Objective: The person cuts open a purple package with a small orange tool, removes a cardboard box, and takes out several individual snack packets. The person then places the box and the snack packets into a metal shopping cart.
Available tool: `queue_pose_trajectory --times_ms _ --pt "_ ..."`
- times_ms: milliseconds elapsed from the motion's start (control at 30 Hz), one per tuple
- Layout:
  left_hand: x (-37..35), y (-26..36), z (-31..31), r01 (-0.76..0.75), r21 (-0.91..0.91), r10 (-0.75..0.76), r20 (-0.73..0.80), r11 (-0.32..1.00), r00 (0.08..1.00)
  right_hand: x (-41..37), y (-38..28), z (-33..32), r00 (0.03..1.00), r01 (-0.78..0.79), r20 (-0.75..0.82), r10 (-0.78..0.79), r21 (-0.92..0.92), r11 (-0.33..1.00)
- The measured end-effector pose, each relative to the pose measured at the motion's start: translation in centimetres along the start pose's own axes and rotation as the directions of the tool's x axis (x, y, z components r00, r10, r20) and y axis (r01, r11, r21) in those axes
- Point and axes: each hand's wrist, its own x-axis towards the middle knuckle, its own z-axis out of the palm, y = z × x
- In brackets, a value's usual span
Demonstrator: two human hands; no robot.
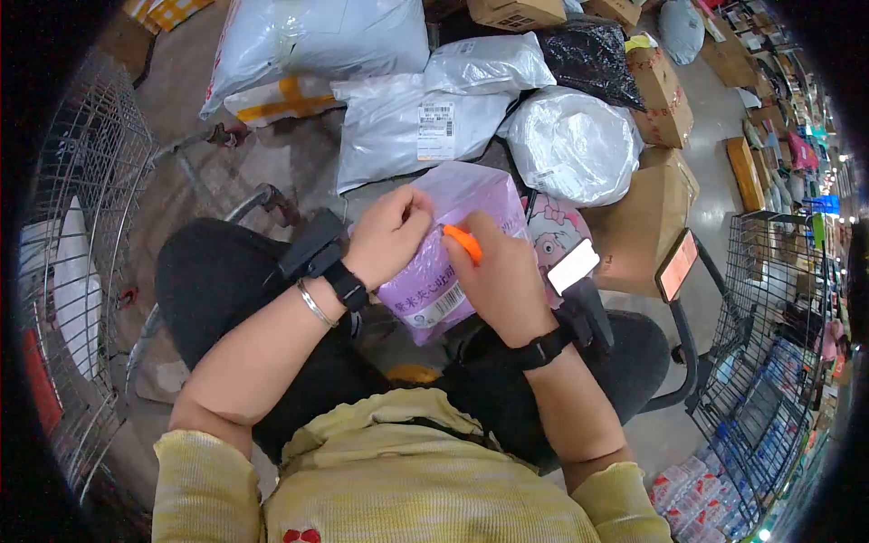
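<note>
A purple package (416, 294) with printed characters and a barcode label lies over my lap, wrapped in clear plastic. My right hand (493, 267) is closed around a small orange tool (463, 242), its end at the package's upper middle. On the package's upper left rests my left hand (391, 237), fingers curled in; whether they pinch the plastic is hidden. Both wrists carry black bands, and a silver bracelet (315, 303) is on the left forearm.
White parcels (380, 136), a round wrapped bundle (575, 145) and cardboard boxes (634, 226) lie ahead. Wire carts stand at the left (90, 181) and right (769, 271). Two phones, one with a white screen (573, 267), sit right of my right hand.
</note>
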Motion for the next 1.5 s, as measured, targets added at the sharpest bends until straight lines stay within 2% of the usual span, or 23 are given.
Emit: queue_pose_trajectory --times_ms 67,133,267,367,433,500,533,567,633,667,767,800,833,900,933,1033,1100,1167,1200,1233,1367,1467,1500 --pt "0.1 -0.2 0.1 0.019 0.004 -0.019 -0.043 1.0 0.999 0.0 -0.7 0.0 1.0 -0.024 0.005 0.025 -0.038 0.999" --pt "0.7 -0.9 0.2 -0.111 0.315 0.129 -0.039 0.942 0.991 0.1 -1.3 0.1 0.999 -0.02 0.032 0.024 -0.134 0.991" --pt "1.5 -1.5 0.8 -0.142 0.393 0.165 -0.024 0.908 0.986 0.0 -1.7 0.1 0.999 -0.03 0.038 0.037 -0.171 0.985" --pt "2.0 -1.7 0.9 -0.099 0.412 0.135 -0.06 0.906 0.989 -0.4 -1.2 0.2 0.998 -0.029 0.051 0.04 -0.198 0.98" --pt "2.2 -1.8 0.5 -0.062 0.429 0.133 -0.137 0.901 0.982 -1.2 -0.9 0.1 0.971 -0.109 0.17 0.17 -0.319 0.942" --pt "2.6 -2.1 -0.9 -0.072 0.418 0.122 -0.092 0.906 0.988 -2.4 0.4 0.2 0.981 -0.071 0.158 0.112 -0.245 0.967" --pt "3.0 -2.2 -1.5 -0.082 0.407 0.113 -0.053 0.91 0.992 -2.5 1.0 0.0 0.989 -0.023 0.142 0.048 -0.172 0.985" --pt "3.1 -2.3 -1.5 -0.089 0.404 0.12 -0.052 0.91 0.991 -2.3 1.7 -0.5 0.989 -0.025 0.136 0.049 -0.178 0.984" --pt "2.9 -2.5 -1.4 -0.123 0.35 0.153 -0.059 0.928 0.986 -1.3 1.1 -2.3 0.971 0.134 -0.207 -0.119 0.059 0.989" --pt "2.8 -2.6 -1.3 -0.108 0.329 0.139 -0.073 0.938 0.988 -1.2 0.2 -3.7 0.967 -0.173 -0.134 0.215 0.269 0.947" --pt "2.5 -1.8 -1.5 -0.1 0.333 0.124 -0.052 0.938 0.991 -0.9 1.7 -3.5 0.97 -0.09 -0.2 0.141 0.242 0.966" --pt "2.4 -1.2 -1.6 -0.104 0.333 0.128 -0.05 0.937 0.991 -0.8 3.4 -2.4 0.983 0.017 -0.181 0.01 0.151 0.988" --pt "2.1 -0.5 -1.7 -0.095 0.322 0.112 -0.036 0.942 0.993 -0.7 3.7 -1.8 0.983 0.016 -0.184 0.012 0.15 0.989" --pt "1.5 -0.2 -1.4 -0.089 0.309 0.1 -0.017 0.947 0.995 -0.1 3.7 -0.1 0.992 0.115 -0.062 -0.109 0.119 0.986" --pt "1.3 -0.3 -1.4 -0.112 0.26 0.117 -0.002 0.959 0.993 0.6 3.7 1.2 0.961 0.241 -0.16 -0.226 0.084 0.967" --pt "0.9 -0.9 -1.2 -0.142 0.186 0.146 -0.008 0.972 0.989 1.7 3.1 1.6 0.979 0.155 -0.14 -0.148 0.036 0.987" --pt "0.4 -0.5 -1.0 -0.148 0.16 0.154 -0.025 0.976 0.988 1.8 3.7 2.3 0.973 0.172 -0.163 -0.161 0.058 0.983" --pt "-0.3 0.8 -0.9 -0.315 0.431 0.343 0.015 0.845 0.939 1.9 4.0 2.8 0.966 0.194 -0.187 -0.178 0.073 0.978" --pt "-0.2 0.9 -1.1 -0.279 0.467 0.282 0.065 0.839 0.957 1.8 3.9 2.8 0.963 0.202 -0.202 -0.176 0.117 0.972" --pt "-0.1 0.8 -1.2 -0.282 0.466 0.285 0.065 0.839 0.956 1.8 3.8 2.9 0.961 0.21 -0.217 -0.173 0.159 0.965" --pt "0.2 0.5 -1.2 -0.264 0.459 0.255 0.083 0.848 0.963 2.0 3.5 3.0 0.959 0.132 -0.266 -0.098 0.112 0.985" --pt "0.1 0.4 -1.3 -0.313 0.436 0.299 0.101 0.844 0.949 2.6 4.6 2.3 0.916 0.208 -0.358 -0.184 0.031 0.978" --pt "0.0 0.4 -1.3 -0.356 0.429 0.341 0.115 0.83 0.933 3.3 5.5 1.6 0.896 0.055 -0.444 -0.011 0.088 0.995"
